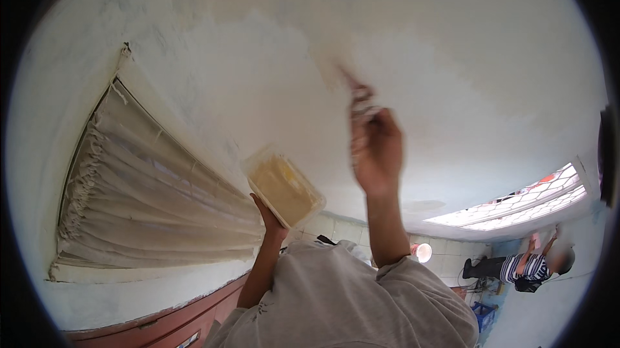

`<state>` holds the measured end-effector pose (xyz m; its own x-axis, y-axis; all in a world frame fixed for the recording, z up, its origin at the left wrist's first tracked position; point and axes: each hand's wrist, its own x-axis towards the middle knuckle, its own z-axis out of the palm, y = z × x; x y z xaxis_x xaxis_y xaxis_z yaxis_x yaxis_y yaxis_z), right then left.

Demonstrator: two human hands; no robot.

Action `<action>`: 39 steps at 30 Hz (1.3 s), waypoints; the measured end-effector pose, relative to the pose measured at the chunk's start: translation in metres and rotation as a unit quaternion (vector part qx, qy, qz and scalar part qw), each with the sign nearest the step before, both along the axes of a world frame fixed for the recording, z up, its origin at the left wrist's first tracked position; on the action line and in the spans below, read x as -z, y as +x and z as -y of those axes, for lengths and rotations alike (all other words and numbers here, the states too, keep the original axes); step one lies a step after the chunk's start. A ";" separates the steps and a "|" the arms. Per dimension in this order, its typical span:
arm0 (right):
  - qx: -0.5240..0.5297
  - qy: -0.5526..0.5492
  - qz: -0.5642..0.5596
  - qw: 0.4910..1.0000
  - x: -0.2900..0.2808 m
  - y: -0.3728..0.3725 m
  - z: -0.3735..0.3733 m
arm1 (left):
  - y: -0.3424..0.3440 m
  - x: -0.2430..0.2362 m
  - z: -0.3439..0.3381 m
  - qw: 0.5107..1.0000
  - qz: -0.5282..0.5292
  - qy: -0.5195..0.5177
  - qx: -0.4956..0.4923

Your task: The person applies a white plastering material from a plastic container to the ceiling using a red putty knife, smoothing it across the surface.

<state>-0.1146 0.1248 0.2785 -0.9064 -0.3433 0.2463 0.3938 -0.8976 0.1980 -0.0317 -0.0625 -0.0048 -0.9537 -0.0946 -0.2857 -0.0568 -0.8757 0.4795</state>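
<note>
My right hand is raised near the off-white surface overhead, closed round a paint brush whose handle is streaked with white. The brush's tip is blurred by motion against a beige, patchy stretch of that surface. Lower and to the left, my left hand holds a square translucent plastic tub from beneath and the side; it has pale beige liquid in it.
A window with gathered sheer curtain fills the left, above a red door. At right are a barred window, a co-worker in a striped top, a blue crate, a white bucket and a tiled floor.
</note>
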 end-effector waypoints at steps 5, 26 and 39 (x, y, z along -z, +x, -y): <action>-0.037 0.007 0.023 0.999 0.041 -0.069 0.032 | 0.000 -0.001 0.000 0.999 -0.015 0.032 0.021; -0.003 -0.020 0.003 1.000 0.042 -0.082 -0.017 | 0.001 0.013 0.006 0.999 -0.032 0.013 0.041; 0.071 0.055 -0.030 0.995 0.014 0.004 -0.018 | 0.011 0.009 -0.002 0.999 -0.009 0.012 0.042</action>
<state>-0.1111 0.1432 0.2641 -0.9326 -0.2399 0.2697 0.2687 -0.9603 0.0748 -0.0209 -0.0606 -0.0137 -0.9630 -0.0080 -0.2692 -0.1212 -0.8797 0.4599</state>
